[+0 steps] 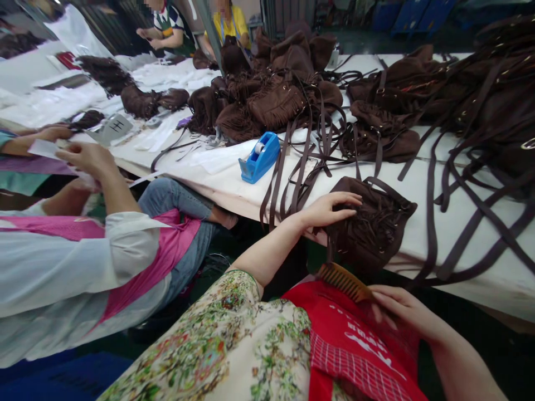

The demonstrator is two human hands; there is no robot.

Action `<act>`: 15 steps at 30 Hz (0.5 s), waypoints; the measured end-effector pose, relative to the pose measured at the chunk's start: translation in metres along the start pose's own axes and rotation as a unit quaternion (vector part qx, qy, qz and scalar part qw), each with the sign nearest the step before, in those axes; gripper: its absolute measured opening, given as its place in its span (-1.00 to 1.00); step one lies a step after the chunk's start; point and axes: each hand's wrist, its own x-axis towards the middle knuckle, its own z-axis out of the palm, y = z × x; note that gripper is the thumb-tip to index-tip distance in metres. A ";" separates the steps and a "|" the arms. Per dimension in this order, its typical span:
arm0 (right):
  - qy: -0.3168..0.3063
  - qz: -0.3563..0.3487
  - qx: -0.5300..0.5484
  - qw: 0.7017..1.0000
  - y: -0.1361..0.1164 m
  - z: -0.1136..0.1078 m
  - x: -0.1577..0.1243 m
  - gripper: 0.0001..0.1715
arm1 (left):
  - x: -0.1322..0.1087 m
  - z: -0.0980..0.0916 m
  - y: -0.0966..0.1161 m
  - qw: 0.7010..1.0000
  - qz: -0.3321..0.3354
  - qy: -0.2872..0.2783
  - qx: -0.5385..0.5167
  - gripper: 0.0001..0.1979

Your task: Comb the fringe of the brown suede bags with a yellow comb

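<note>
A dark brown fringed bag (371, 228) lies at the table's front edge, its short handle arching over the top. My left hand (330, 210) rests against the bag's left side, thumb and fingers stretched out and apart. Below the bag, in front of my red apron, my right hand (390, 305) is closed around one end of an amber wide-toothed comb (345, 281). The comb's teeth are apart from the bag's fringe in this view.
A blue tape dispenser (259, 157) stands left of the bag. Behind it are heaped brown fringed bags (276, 103), and long straps (437, 223) trail across the white table (217, 178). At left sits a co-worker in a pale sleeve (75, 262); two people are farther back.
</note>
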 end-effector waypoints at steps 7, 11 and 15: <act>0.067 -0.017 0.171 0.983 -0.013 0.009 -0.012 -0.51 | -0.035 0.004 0.041 0.963 -0.149 -0.181 -0.134 -0.41; 0.071 -0.012 0.161 0.984 -0.013 0.011 -0.003 -0.48 | -0.037 0.025 0.031 0.964 -0.209 -0.082 -0.146 -0.40; 0.082 -0.013 0.151 0.985 -0.012 0.011 0.000 -0.40 | -0.033 0.035 0.025 0.962 -0.243 0.027 -0.117 -0.42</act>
